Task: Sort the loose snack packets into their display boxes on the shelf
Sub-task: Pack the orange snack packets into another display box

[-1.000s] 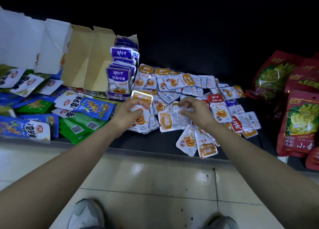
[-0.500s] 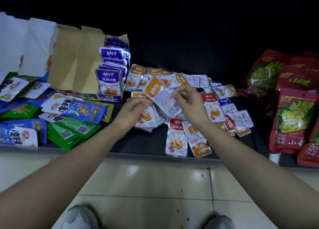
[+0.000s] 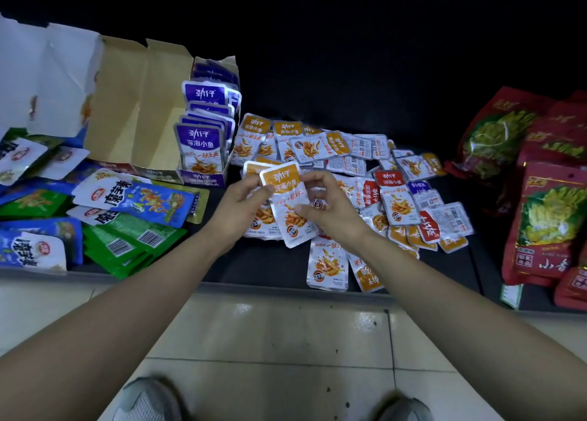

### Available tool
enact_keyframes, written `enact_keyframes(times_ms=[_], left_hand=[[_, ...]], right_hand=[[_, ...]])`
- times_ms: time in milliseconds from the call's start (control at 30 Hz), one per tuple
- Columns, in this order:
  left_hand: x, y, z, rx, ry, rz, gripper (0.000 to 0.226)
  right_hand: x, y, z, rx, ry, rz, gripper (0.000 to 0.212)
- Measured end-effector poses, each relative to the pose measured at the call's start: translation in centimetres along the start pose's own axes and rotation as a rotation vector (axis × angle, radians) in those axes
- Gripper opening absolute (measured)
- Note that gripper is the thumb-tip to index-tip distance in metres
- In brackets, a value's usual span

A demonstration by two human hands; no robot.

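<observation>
Above the shelf's front edge, our left hand [image 3: 236,206] grips a small stack of orange fish-snack packets [image 3: 262,222], while our right hand [image 3: 333,208] pinches the top packet [image 3: 282,185]. Loose orange and red packets [image 3: 397,198] lie scattered behind on the shelf [image 3: 270,271], right of the purple display box [image 3: 203,154].

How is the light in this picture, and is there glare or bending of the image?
Head view: dim overall, the shelf's back lost in black; glare spots on the floor tiles; the shelf edge bows from the wide lens; the orange packet gripped by the left hand and right hand reads sharp.
</observation>
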State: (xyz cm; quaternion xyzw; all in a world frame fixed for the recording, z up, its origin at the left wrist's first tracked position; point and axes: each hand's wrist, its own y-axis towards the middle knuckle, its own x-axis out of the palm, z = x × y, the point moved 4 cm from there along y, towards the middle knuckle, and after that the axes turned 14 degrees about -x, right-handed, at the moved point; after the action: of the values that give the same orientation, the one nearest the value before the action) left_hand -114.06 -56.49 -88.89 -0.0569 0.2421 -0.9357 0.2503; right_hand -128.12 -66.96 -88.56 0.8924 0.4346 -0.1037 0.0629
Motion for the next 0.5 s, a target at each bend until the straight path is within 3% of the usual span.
enact_keyframes(times_ms=[167,367,500], left_hand=[[0.3,-0.1,0.1,0.036,0.007,-0.022,0.005],[1.2,-1.1,1.2,0.172,0.153,-0.023,0.028],[0.5,-2.4,2.4,0.226,0.187,-0.023,0.035]], right_hand=[[-0.2,0.2,0.8,0.14,0.13,0.057,0.033],[1.7,0.4,-0.3,0.179,0.183,0.004,0.022],[2.4,1.4,-1.8,0.181,0.429,0.0,0.057]])
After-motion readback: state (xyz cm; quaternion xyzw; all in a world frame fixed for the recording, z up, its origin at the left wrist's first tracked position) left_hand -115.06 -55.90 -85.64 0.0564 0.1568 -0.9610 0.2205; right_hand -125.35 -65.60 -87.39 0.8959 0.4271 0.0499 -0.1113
